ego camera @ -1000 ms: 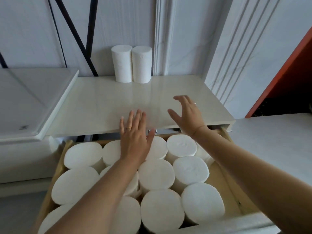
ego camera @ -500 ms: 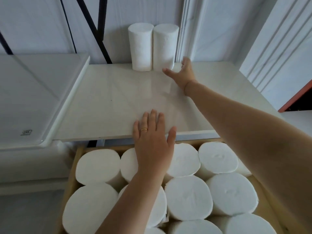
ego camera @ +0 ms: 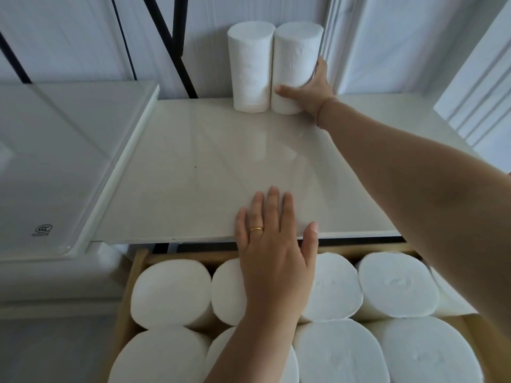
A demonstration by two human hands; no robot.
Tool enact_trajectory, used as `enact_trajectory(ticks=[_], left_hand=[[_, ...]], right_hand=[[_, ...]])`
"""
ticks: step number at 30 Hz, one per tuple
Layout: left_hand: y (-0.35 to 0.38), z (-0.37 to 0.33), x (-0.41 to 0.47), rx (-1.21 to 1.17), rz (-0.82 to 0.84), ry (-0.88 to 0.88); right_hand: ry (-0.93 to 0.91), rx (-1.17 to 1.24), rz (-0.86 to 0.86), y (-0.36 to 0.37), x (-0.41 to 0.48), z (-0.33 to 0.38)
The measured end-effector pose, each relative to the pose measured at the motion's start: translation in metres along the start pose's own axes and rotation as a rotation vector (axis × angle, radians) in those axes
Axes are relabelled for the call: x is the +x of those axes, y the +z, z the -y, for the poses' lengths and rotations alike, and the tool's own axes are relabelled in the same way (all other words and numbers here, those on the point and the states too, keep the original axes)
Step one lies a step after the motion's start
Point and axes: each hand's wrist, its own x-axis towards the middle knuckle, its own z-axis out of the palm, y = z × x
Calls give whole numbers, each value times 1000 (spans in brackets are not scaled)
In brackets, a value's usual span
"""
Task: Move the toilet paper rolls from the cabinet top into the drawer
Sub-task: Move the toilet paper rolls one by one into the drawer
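Observation:
Two white toilet paper rolls stand upright side by side at the back of the cream cabinet top [ego camera: 210, 161], against the wall. My right hand [ego camera: 312, 89] grips the right roll [ego camera: 296, 59] low down, thumb across its front and fingers behind it. The left roll [ego camera: 250, 64] touches it and stands free. My left hand [ego camera: 272, 244] rests flat with straight fingers on the cabinet top's front edge, above the open wooden drawer [ego camera: 130, 275]. The drawer is packed with several white rolls [ego camera: 171, 294] standing on end.
A white glass-topped surface [ego camera: 55, 161] adjoins the cabinet top on the left. Black metal bars [ego camera: 166, 42] lean against the wall behind. White panelled walls close in at the back and right.
My right hand reached the last stretch to the back and closed round the right roll. My left hand stayed on the front edge. The view moved closer.

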Motion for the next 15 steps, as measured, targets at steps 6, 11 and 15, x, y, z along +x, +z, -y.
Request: enact_trajectory(ticks=[6, 11, 15], left_hand=[[0, 2, -1, -2, -1, 5], [-2, 3, 1, 2, 12, 7], [-4, 2, 0, -4, 37, 8]], right_hand=[[-2, -53, -37, 3, -9, 3], [-9, -81, -14, -11, -40, 2], [15, -85, 20, -34, -79, 3]])
